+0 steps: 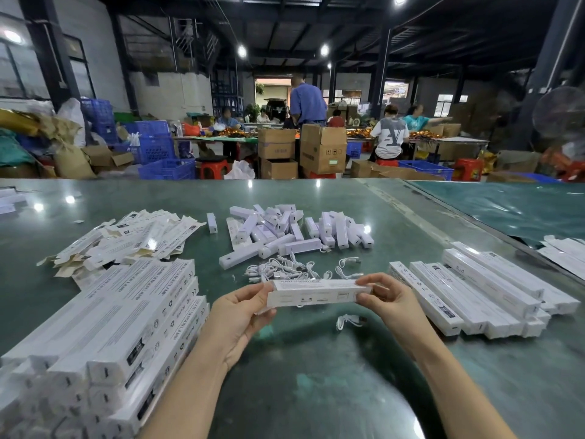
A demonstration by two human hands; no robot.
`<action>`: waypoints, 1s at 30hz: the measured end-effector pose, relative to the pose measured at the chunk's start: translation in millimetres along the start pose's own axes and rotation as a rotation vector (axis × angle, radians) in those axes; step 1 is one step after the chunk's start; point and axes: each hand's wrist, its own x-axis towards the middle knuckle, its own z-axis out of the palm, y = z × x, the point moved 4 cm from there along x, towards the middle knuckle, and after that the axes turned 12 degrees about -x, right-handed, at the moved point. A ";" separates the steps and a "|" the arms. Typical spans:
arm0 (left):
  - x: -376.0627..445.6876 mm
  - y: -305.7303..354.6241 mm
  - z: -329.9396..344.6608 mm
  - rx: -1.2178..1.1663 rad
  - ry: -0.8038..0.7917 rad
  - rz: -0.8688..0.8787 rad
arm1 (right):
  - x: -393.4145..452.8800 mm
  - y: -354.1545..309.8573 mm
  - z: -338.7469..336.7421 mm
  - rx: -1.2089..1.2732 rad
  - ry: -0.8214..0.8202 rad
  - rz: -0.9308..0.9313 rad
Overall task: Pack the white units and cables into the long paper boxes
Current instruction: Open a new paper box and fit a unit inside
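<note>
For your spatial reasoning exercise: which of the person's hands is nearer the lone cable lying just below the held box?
Right. The right hand grips the box end just right of the cable; the left hand grips the far end.

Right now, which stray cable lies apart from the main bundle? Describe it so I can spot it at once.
Start at the green table and find the long paper box held between the left hand and right hand. Just below the box's right half lies a single coiled white cable. It lies alone, apart from the cable pile beyond the box.
</note>
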 end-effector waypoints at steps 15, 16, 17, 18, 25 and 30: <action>-10.1 9.0 13.1 0.295 -0.070 0.514 | 1.2 0.3 1.3 0.078 0.071 0.008; -9.0 7.1 12.8 0.221 -0.060 0.484 | 0.4 -0.8 2.2 0.075 0.069 -0.001; -7.8 5.2 13.2 0.154 -0.054 0.453 | -0.3 -2.0 3.3 0.069 0.067 -0.012; -6.9 3.7 13.4 0.116 -0.050 0.436 | -1.1 -3.5 4.5 0.064 0.065 -0.024; 1.9 2.9 1.5 0.224 0.086 0.537 | 0.0 -14.2 15.3 -0.031 0.125 -0.151; 6.4 -1.1 -7.0 0.416 0.158 0.551 | -0.9 -16.1 17.9 -0.137 0.175 -0.244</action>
